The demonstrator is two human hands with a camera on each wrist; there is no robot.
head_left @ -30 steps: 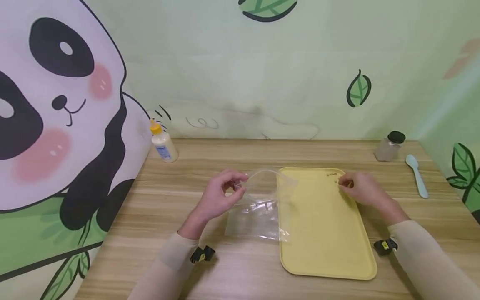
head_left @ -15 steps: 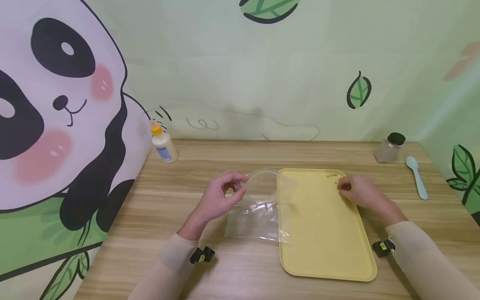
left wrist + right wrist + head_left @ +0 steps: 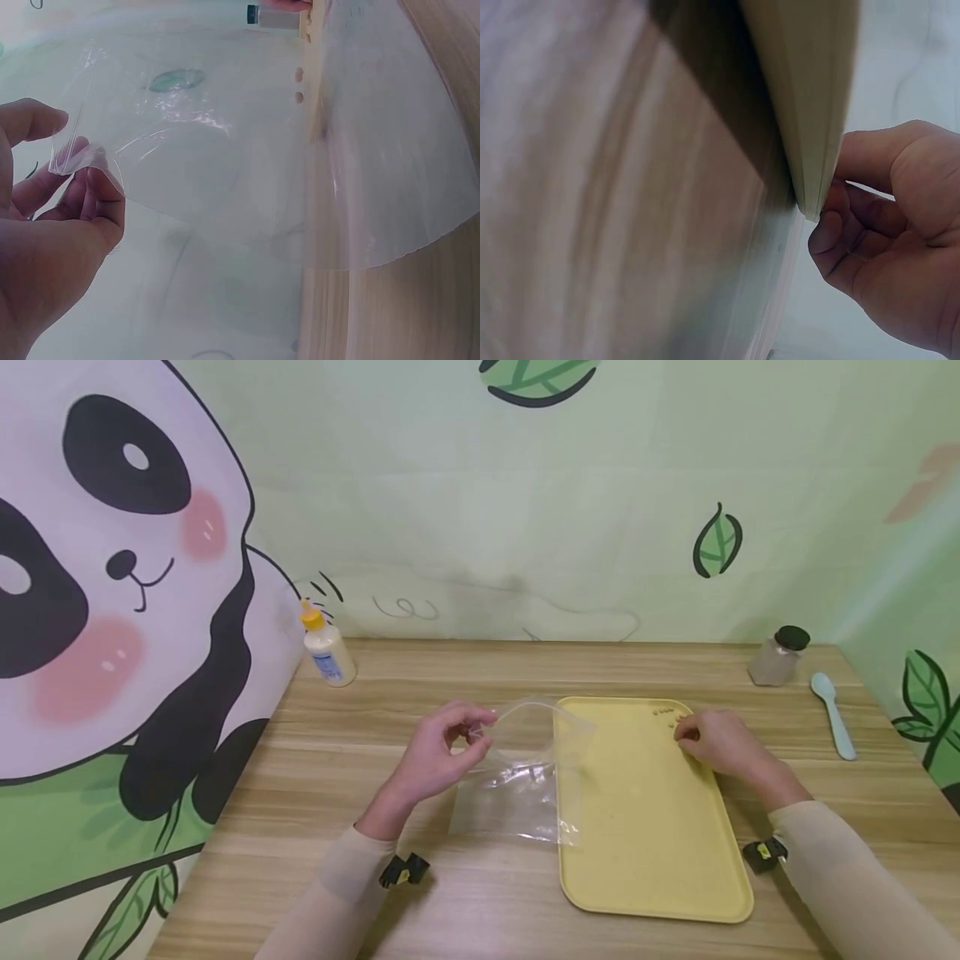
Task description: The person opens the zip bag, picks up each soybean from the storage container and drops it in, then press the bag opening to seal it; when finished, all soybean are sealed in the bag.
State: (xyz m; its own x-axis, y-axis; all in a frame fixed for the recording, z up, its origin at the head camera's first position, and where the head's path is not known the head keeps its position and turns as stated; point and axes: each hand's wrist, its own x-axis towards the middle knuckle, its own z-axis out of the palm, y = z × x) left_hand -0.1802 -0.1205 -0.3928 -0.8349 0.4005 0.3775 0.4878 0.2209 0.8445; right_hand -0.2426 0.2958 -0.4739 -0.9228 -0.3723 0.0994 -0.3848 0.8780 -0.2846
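We see 2 hands at work around the yellow tray (image 3: 645, 827), our landmark. Left hand (image 3: 442, 743), left of the tray, pinches the edge of a clear plastic bag (image 3: 517, 802); the bag's mouth bows open and its right part overlaps the tray's left rim. Right hand (image 3: 720, 743) sits at the tray's far right corner, fingers bunched narrow; we can't tell if they pinch anything. Small tan beads (image 3: 662, 712) lie on the tray just beside those fingertips. Past the tray's far right corner we have 1 black-lidded jar (image 3: 774, 662), plus 1 pale blue spoon (image 3: 834, 717) right of the tray. Yellow-capped bottle (image 3: 330, 656) stands well left of the tray.
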